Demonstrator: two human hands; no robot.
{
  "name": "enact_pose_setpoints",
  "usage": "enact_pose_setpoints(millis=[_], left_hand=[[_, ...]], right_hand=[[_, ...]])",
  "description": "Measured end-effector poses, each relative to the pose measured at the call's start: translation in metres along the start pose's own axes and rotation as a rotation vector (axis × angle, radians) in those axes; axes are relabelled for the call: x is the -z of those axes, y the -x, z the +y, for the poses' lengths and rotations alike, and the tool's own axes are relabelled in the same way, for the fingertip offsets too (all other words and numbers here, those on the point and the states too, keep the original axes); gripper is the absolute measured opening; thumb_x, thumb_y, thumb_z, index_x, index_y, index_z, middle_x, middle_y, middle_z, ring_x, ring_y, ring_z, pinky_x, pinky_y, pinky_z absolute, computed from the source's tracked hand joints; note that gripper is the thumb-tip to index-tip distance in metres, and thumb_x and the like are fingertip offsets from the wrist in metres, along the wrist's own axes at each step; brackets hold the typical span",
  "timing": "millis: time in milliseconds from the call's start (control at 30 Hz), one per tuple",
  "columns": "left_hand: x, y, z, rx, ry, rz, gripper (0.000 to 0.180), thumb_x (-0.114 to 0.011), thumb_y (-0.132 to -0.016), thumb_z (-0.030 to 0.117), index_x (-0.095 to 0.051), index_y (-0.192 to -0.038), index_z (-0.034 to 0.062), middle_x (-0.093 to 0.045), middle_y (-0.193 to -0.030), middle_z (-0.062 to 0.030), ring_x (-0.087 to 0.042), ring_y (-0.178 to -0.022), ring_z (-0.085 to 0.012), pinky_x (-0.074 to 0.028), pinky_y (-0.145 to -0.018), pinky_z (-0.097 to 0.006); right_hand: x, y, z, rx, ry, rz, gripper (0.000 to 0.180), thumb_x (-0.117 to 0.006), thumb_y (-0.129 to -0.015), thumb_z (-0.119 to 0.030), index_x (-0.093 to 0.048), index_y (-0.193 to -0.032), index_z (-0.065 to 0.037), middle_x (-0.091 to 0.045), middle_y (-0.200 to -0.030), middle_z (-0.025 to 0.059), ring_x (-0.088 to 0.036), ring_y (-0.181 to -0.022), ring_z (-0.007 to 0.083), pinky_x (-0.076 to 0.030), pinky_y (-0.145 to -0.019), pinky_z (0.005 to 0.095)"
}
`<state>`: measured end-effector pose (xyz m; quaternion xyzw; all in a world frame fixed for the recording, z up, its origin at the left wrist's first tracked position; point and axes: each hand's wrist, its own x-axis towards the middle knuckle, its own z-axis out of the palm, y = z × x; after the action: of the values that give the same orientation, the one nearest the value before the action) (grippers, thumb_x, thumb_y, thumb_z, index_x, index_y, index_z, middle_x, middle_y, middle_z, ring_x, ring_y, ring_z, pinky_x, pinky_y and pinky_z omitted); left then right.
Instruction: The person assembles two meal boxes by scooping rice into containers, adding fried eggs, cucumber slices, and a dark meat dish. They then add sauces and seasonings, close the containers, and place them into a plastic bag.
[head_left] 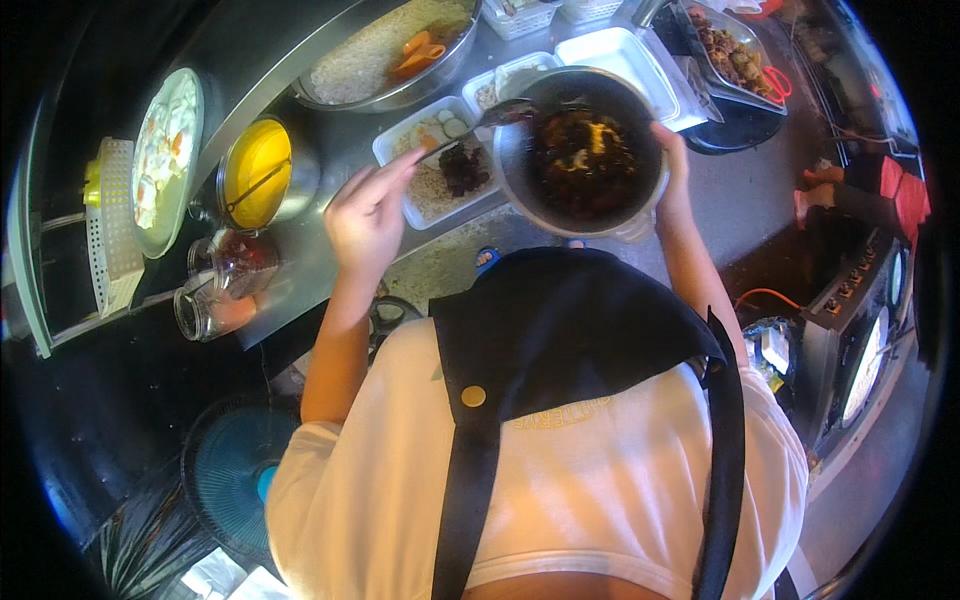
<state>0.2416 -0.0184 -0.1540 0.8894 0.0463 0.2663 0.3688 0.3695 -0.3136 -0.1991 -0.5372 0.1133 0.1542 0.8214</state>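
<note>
My left hand (pixel 368 215) holds a metal spoon (pixel 470 125) whose bowl reaches the rim of a round metal pot (pixel 585 150) of dark stewed food. My right hand (pixel 672 170) grips the pot's right rim and holds it above the counter edge. Just left of the pot lies a white foam tray (pixel 400 135) with rice, cucumber slices and a dark portion of food. I wear a white shirt and a dark apron.
On the steel counter (pixel 330 250) stand a large pan of rice (pixel 385 55), a yellow-filled pot (pixel 258 172), a plate of eggs (pixel 165 150), glass jars (pixel 215 285), empty foam trays (pixel 625 55) and a tray of fried food (pixel 735 50). A fan (pixel 235 470) stands lower left.
</note>
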Motion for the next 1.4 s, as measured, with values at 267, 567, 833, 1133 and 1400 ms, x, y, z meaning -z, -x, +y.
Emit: enact_pose_setpoints(millis=[267,567,833,1133,1400], left_hand=[[-0.024,-0.018,0.021,-0.362,-0.471,-0.188,0.036,-0.064,-0.069,0.007,-0.073,-0.097,0.0264,-0.053,-0.061,-0.0016,-0.057,-0.055,-0.0208,-0.048,-0.052,-0.034],[-0.003,0.009,0.030,-0.158,-0.280,-0.394,0.027,-0.063,-0.076,0.007,-0.073,-0.096,0.0208,-0.062,-0.067,-0.0046,-0.060,-0.055,-0.0233,-0.049,-0.054,-0.034],[0.000,0.019,0.038,0.143,-0.195,-0.351,0.022,-0.065,-0.081,0.008,-0.074,-0.098,0.0189,-0.070,-0.082,-0.0073,-0.066,-0.064,-0.0173,-0.050,-0.058,-0.028],[0.000,0.008,-0.006,0.506,0.353,-0.364,0.016,-0.063,-0.087,0.008,-0.073,-0.099,0.0105,-0.072,-0.091,-0.0044,-0.063,-0.078,-0.0077,-0.047,-0.073,-0.022],[0.037,-0.005,-0.017,0.492,0.266,-0.284,0.017,-0.063,-0.087,0.006,-0.073,-0.101,0.0092,-0.072,-0.095,-0.0044,-0.062,-0.082,-0.0084,-0.047,-0.077,-0.022]], right_hand=[[-0.068,0.014,-0.003,-0.142,-0.037,-0.237,0.051,-0.053,-0.085,-0.038,-0.055,-0.116,0.003,-0.061,-0.105,0.0142,-0.058,-0.095,0.0218,-0.044,-0.088,0.0348],[-0.062,-0.015,0.020,-0.011,-0.027,-0.107,0.048,-0.053,-0.086,-0.036,-0.057,-0.112,0.004,-0.059,-0.102,0.0124,-0.057,-0.094,0.0208,-0.044,-0.086,0.0319],[-0.056,-0.047,0.067,0.047,-0.004,-0.049,0.047,-0.050,-0.088,-0.040,-0.055,-0.113,-0.001,-0.060,-0.106,0.0155,-0.058,-0.096,0.0246,-0.045,-0.088,0.0359],[-0.057,-0.058,0.083,-0.010,-0.113,-0.115,0.049,-0.055,-0.086,-0.036,-0.056,-0.116,0.003,-0.056,-0.112,0.0111,-0.052,-0.106,0.0213,-0.037,-0.096,0.0323],[-0.041,-0.049,0.075,0.004,-0.141,-0.104,0.046,-0.053,-0.088,-0.037,-0.055,-0.114,0.001,-0.056,-0.111,0.0113,-0.052,-0.104,0.0212,-0.039,-0.094,0.0338]])
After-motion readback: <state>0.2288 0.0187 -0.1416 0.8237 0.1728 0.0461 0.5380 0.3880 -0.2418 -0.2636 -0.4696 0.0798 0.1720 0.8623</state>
